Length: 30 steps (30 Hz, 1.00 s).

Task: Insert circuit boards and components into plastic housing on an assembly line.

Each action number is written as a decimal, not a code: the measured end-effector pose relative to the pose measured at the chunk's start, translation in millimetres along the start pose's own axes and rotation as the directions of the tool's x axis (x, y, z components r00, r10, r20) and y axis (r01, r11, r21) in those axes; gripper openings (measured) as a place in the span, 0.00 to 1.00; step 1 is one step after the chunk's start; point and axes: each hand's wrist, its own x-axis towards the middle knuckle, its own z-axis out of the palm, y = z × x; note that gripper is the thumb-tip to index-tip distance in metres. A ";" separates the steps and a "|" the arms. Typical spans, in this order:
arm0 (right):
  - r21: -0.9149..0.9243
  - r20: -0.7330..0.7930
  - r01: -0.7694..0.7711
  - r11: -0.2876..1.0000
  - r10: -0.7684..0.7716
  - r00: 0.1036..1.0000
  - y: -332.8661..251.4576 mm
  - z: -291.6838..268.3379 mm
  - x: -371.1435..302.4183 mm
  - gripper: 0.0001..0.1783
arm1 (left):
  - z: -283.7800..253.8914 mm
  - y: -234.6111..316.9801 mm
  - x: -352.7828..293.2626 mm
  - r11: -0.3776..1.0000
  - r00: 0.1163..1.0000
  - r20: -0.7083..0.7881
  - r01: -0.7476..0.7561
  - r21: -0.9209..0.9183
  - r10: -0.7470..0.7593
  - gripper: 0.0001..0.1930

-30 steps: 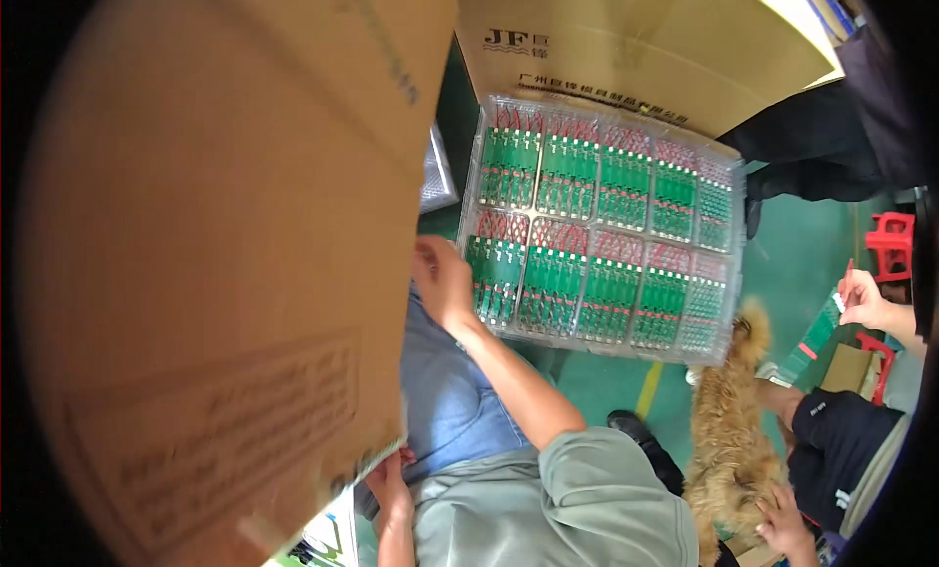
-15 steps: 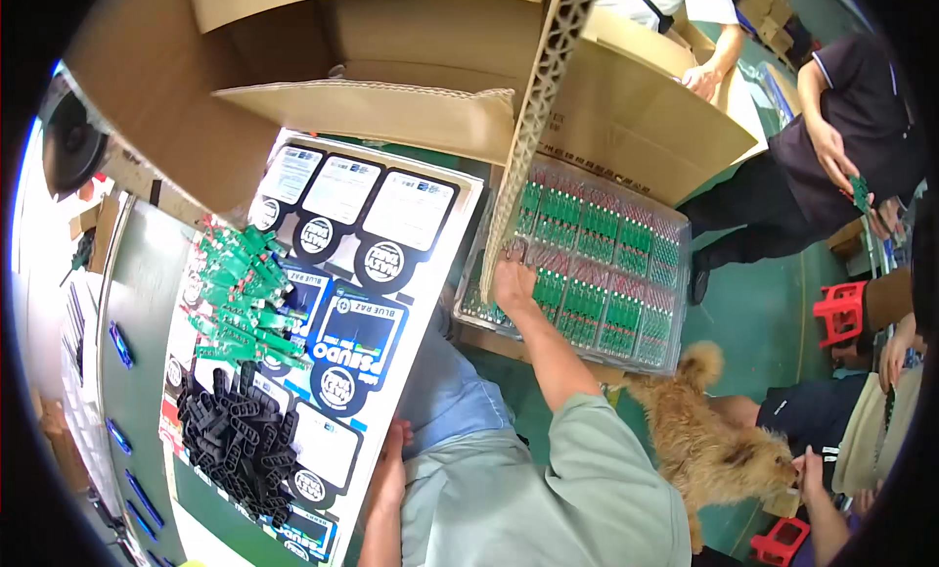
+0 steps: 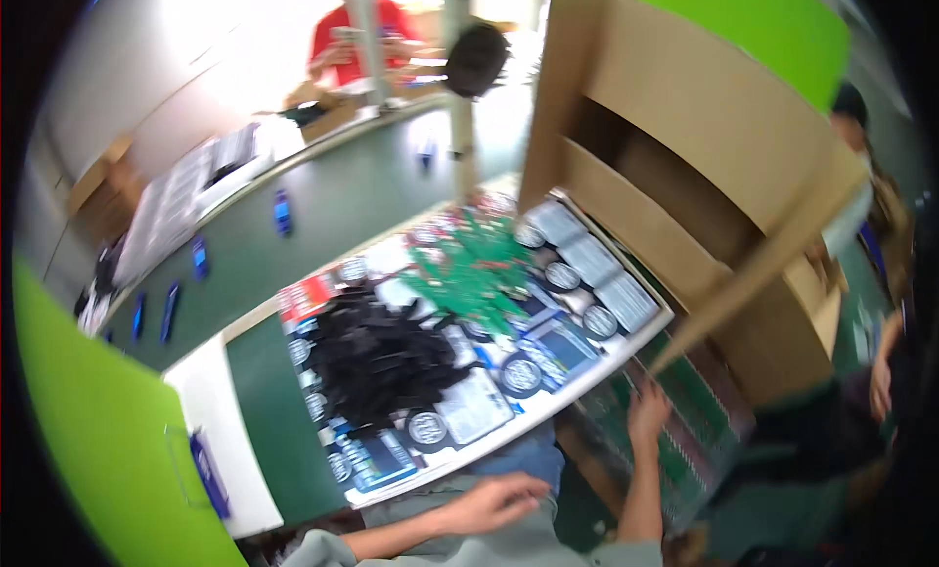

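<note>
My left hand (image 3: 501, 500) hovers over my lap, beside the near edge of the printed board (image 3: 460, 479). Its fingers are stretched out and nothing is in them. Lower right, my right hand (image 3: 648, 410) reaches down over a clear plastic tray (image 3: 704, 489) of green circuit boards, close under the cardboard flap. Blur hides what its fingers do. On the printed board lie a heap of black plastic parts (image 3: 381, 362) and a pile of green circuit boards (image 3: 474, 264).
An open cardboard box (image 3: 665, 176) stands at the back right, one flap (image 3: 763, 264) jutting toward me. Several blue pen-like things (image 3: 283, 213) lie on the green table (image 3: 342, 185). People are at the right; a person in red (image 3: 362, 41) is beyond the window.
My view has swung left toward the table. The left hand has come up from beside the board into sight over my lap. The right hand is still at the tray.
</note>
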 end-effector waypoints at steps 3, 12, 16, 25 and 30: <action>0.151 -0.041 0.136 0.979 -0.131 0.991 -37.9 -88.9 -35.7 0.19 | -16.4 53.6 -20.0 0.980 0.980 0.065 -0.191 0.056 0.187 0.18; 0.595 -0.112 0.330 0.733 -0.331 0.937 -147.3 -255.1 -35.0 0.08 | -123.0 114.3 -53.4 0.964 0.961 -0.105 -0.249 0.091 0.258 0.14; 0.834 -0.160 0.340 0.435 -0.399 0.903 -185.4 -224.6 1.1 0.18 | -140.8 120.6 -42.1 0.929 0.868 -0.358 -0.260 0.263 0.344 0.14; 0.952 -0.011 0.226 0.207 -0.714 0.700 -343.3 -208.4 98.7 0.31 | -220.6 103.3 -19.3 0.962 0.808 -0.542 -0.272 0.000 0.229 0.22; 0.748 -0.341 0.617 0.246 -0.654 0.675 -432.7 -172.9 123.0 0.38 | -261.8 88.2 1.7 0.872 0.784 -0.619 -0.334 -0.357 0.047 0.12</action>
